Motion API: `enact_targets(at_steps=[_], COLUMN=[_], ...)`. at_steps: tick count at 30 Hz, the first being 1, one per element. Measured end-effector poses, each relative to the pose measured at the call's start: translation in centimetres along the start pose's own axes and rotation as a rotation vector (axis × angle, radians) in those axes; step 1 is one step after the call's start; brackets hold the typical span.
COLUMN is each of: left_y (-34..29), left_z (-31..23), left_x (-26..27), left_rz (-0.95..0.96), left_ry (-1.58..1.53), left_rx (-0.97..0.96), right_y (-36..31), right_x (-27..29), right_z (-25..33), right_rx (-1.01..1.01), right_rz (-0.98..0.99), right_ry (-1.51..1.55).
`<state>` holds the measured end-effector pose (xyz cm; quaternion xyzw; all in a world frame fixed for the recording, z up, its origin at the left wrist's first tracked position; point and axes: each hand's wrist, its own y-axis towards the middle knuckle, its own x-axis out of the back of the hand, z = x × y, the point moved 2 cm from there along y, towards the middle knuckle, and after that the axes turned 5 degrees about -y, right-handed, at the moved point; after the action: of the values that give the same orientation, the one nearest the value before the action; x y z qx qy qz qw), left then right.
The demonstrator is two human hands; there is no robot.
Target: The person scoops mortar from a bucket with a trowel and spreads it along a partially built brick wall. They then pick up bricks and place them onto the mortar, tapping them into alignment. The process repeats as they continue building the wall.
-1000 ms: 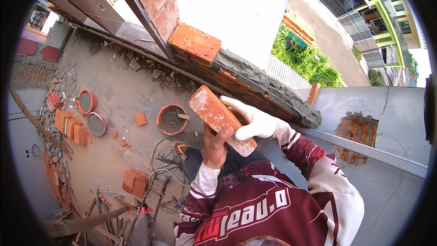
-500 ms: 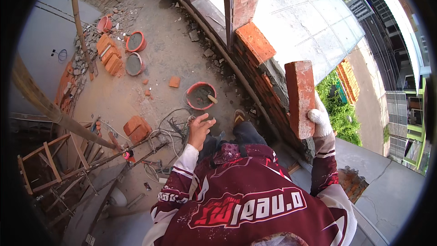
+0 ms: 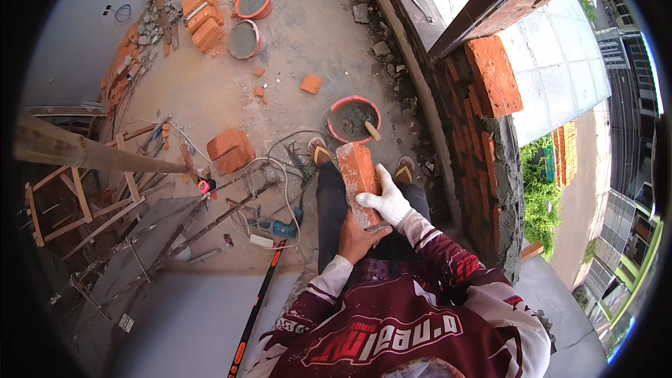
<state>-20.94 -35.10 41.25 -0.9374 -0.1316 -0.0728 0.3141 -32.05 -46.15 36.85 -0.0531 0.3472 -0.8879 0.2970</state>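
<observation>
A red-orange brick (image 3: pixel 357 171), dusted with pale mortar, is held upright in front of my body between both hands. My right hand (image 3: pixel 386 199), in a white knitted glove, grips its right side with the thumb across the face. My bare left hand (image 3: pixel 359 236) is closed round the brick's lower end. Just beyond the brick, a red bucket (image 3: pixel 332 113) of grey mortar stands on the floor, with a pale tool handle (image 3: pixel 372 131) over its rim. To the right runs a partly built brick wall (image 3: pixel 483 161), topped with grey mortar and one large orange brick (image 3: pixel 493 73).
Several stacked bricks (image 3: pixel 229 150) and a teal power tool (image 3: pixel 285 228) with cables lie at left. Two more mortar buckets (image 3: pixel 260 15) stand farther off. A long black-and-orange level (image 3: pixel 257 308) lies at lower left. Bamboo poles (image 3: pixel 105 154) cross the left side.
My right hand has brought the brick from beside the wall to in front of my body. The left hand, previously holding nothing, now grips its lower end. The view has shifted.
</observation>
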Motion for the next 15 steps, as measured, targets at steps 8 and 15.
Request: enact_targets(at_steps=[8,15], left_y=[9.3,18.3], left_z=[12.2,18.4], left_x=[6.1,20.1], left_rz=[-0.347,-0.441], left_ry=[-0.176,-0.806], left_rx=[-0.017,0.349], right_y=[13.8,36.4], right_x=[-8.2,-12.6], right_z=[-1.5,-3.1], right_rx=[-0.154,0.012], right_rz=[0.116,0.082], right_ry=[-0.487,-0.624])
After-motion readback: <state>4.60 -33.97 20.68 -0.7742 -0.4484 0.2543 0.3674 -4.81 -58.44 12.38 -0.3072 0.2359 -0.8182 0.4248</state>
